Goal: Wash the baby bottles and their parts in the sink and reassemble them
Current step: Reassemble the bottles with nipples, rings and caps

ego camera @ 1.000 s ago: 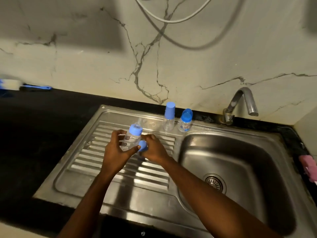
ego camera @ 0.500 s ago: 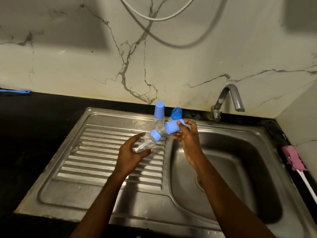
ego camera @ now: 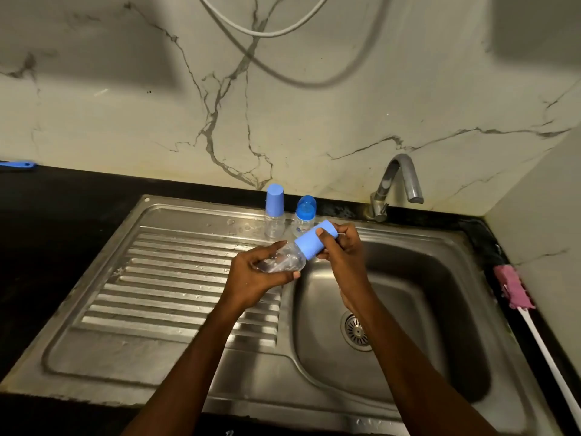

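Note:
A small clear baby bottle [ego camera: 283,261] lies tilted in my left hand [ego camera: 256,278], neck pointing up and right, above the rim between drainboard and basin. A blue cap [ego camera: 312,242] sits over the bottle's neck, and my right hand [ego camera: 344,250] grips it with fingers and thumb. Two more bottles stand upright at the back of the sink: one with a tall blue cap [ego camera: 275,212], one with a rounded blue cap [ego camera: 305,215].
The steel sink has a ribbed drainboard [ego camera: 157,294] on the left and a basin [ego camera: 440,325] with a drain [ego camera: 355,330] on the right. A tap [ego camera: 396,184] stands behind. A pink-headed brush [ego camera: 515,294] lies on the right counter. A blue handle [ego camera: 17,165] lies far left.
My right hand brought the blue cap from beside the bottle onto its neck. Both hands shifted right, from over the drainboard toward the basin's rim.

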